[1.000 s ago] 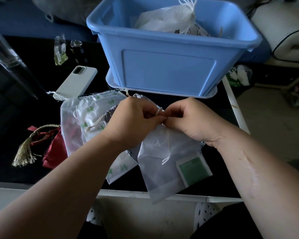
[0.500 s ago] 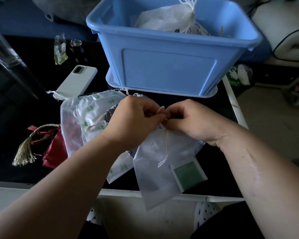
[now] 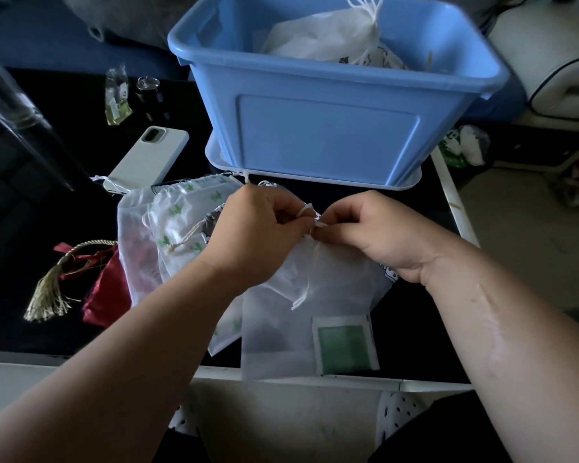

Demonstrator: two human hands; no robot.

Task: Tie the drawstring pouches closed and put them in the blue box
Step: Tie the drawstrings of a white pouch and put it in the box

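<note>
A sheer white drawstring pouch (image 3: 281, 332) with a green square label hangs from my hands over the table's near edge. My left hand (image 3: 254, 238) and my right hand (image 3: 368, 232) meet at its gathered neck, each pinching the white drawstring (image 3: 306, 212). A loose cord end dangles down the pouch front. The blue box (image 3: 328, 138) stands just behind my hands, with a tied white pouch (image 3: 321, 35) inside. To the left lie a white pouch with green cactus print (image 3: 181, 215), another sheer pouch (image 3: 134, 248) and a red pouch (image 3: 106, 295) with a gold tassel.
A white phone (image 3: 147, 158) lies left of the box. Further back left stand a small clear packet (image 3: 116, 95) and a small dark bottle (image 3: 147, 88). The black table (image 3: 47, 329) ends in a white rim (image 3: 448, 188) at front and right. A floor with clutter lies on the right.
The held pouch has swung and now hangs straighter, its green label lower and more to the right. My hands stay together at the neck, working the cord.
</note>
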